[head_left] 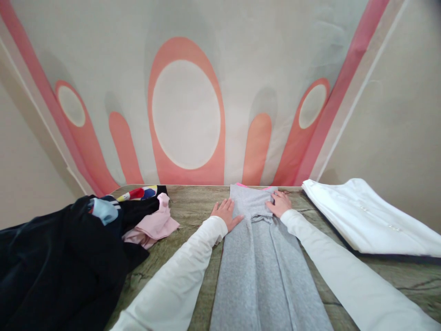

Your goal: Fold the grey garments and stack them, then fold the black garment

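The grey garment [268, 276] is matt cloth; the table [193, 204] looks wood-grained.

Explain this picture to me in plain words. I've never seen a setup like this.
There is no machine here, only a person's two bare hands. The single view comes from a camera worn on the head, looking forward and down. A long gray garment lies on a wood-patterned table. Near its far end, the left hand lies spread at one edge; the right hand touches the other, though whether it pinches the fabric is unclear. Dark clothing and a pink cloth lie to the left, a folded white item to the right.
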A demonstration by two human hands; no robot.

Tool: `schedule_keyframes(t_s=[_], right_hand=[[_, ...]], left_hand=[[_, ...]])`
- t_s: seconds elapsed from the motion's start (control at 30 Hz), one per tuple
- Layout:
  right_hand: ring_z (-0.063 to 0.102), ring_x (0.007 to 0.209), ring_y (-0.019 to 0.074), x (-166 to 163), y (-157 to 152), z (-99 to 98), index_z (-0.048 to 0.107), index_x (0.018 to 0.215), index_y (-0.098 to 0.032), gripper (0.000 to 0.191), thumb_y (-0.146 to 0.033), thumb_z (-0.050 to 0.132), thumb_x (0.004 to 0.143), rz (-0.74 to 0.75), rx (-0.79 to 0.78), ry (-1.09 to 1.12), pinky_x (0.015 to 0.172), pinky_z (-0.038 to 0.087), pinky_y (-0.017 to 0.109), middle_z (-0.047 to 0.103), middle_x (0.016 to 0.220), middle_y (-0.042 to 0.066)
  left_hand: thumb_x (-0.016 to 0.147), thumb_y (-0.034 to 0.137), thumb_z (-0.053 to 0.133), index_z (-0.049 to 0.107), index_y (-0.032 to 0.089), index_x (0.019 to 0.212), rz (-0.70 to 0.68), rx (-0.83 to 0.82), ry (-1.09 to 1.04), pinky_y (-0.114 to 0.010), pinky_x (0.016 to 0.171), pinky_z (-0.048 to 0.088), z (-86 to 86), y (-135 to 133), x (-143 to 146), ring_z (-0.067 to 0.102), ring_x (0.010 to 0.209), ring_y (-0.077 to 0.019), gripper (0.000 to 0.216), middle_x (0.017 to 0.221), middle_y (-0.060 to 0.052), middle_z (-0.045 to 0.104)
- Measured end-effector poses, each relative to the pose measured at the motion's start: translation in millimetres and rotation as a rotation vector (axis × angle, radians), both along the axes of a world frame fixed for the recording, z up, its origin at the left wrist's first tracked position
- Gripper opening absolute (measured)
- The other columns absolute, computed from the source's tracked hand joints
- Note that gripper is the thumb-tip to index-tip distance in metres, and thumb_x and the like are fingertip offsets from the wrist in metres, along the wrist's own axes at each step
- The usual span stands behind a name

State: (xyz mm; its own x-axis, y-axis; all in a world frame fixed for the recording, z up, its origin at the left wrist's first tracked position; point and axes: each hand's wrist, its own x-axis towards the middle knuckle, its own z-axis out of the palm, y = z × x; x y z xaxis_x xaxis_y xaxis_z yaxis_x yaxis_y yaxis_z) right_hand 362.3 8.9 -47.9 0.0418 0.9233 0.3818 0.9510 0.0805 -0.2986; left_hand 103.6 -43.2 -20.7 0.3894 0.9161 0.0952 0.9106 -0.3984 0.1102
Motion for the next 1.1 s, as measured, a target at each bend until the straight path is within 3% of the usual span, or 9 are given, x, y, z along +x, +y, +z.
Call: schedule_keyframes(t_s=[0.1,0.17,0.33,0.43,0.8,0.97,1.1], right_hand=[[0.041,0.11,0.0304,-3,-8,12.4,0.059,0.104,-0.013,0.041,-0.032,0.056,0.069,0.047,0.083,0.033,0.094,0.029,0.043,0.051,0.117,0.015],[0.047,0.103,0.0257,-7,-16,25.8,0.061,0.101,-0.014,0.034,-0.03,0.054,0.071,0.213,0.109,0.099,0.092,0.032,0.04,0.058,0.106,0.012],[0.057,0.082,0.0169,-24,-36,51.7,0.066,0.091,-0.019,0.023,-0.027,0.053,0.074,0.782,-0.148,0.253,0.074,0.044,0.03,0.062,0.093,0.005],[0.057,0.083,0.0174,-29,-43,51.0,0.067,0.089,-0.019,0.023,-0.022,0.057,0.069,0.914,-0.205,0.217,0.078,0.044,0.031,0.061,0.095,0.005],[0.054,0.086,0.0182,3,-75,36.9,0.063,0.098,-0.019,0.027,-0.014,0.043,0.079,0.785,0.079,-0.007,0.08,0.043,0.034,0.06,0.091,0.008],[0.054,0.08,0.0173,6,-79,35.2,0.065,0.093,-0.019,0.029,-0.009,0.042,0.077,0.76,0.085,-0.054,0.075,0.044,0.032,0.06,0.085,0.006],[0.052,0.089,0.0199,-10,-95,38.7,0.065,0.095,-0.019,0.03,-0.011,0.043,0.076,0.626,0.106,-0.107,0.08,0.041,0.036,0.06,0.094,0.007]], left_hand=[[0.082,0.058,0.025,0.028,0.015,0.134,-0.027,0.043,-0.011,-0.047,0.103,0.011,3.3,-6,2,0.014,0.13,-0.0249,0.067,0.142,-0.01,0.021],[0.084,0.05,0.028,0.03,0.015,0.133,-0.097,0.066,-0.026,-0.047,0.103,0.011,7.2,-12,5,0.015,0.13,-0.0241,0.06,0.142,-0.009,0.022],[0.086,0.045,0.03,0.026,0.021,0.134,-0.342,0.013,-0.1,-0.044,0.102,0.015,16.6,-30,15,0.017,0.13,-0.0227,0.054,0.142,-0.005,0.023],[0.085,0.046,0.034,0.026,0.022,0.134,-0.407,-0.056,-0.115,-0.043,0.102,0.017,18.2,-35,16,0.02,0.128,-0.0234,0.055,0.141,-0.005,0.025],[0.085,0.051,0.031,0.033,0.027,0.13,-0.346,-0.013,-0.106,-0.048,0.099,0.019,15.5,-36,21,0.029,0.124,-0.0253,0.051,0.138,-0.005,0.032],[0.084,0.052,0.031,0.032,0.029,0.13,-0.351,0.041,-0.051,-0.046,0.099,0.02,11.3,-36,22,0.028,0.124,-0.0242,0.051,0.139,-0.003,0.03],[0.085,0.054,0.026,0.027,0.025,0.133,-0.341,0.081,-0.023,-0.043,0.101,0.019,5.1,-35,20,0.026,0.126,-0.0232,0.055,0.141,-0.004,0.025]])
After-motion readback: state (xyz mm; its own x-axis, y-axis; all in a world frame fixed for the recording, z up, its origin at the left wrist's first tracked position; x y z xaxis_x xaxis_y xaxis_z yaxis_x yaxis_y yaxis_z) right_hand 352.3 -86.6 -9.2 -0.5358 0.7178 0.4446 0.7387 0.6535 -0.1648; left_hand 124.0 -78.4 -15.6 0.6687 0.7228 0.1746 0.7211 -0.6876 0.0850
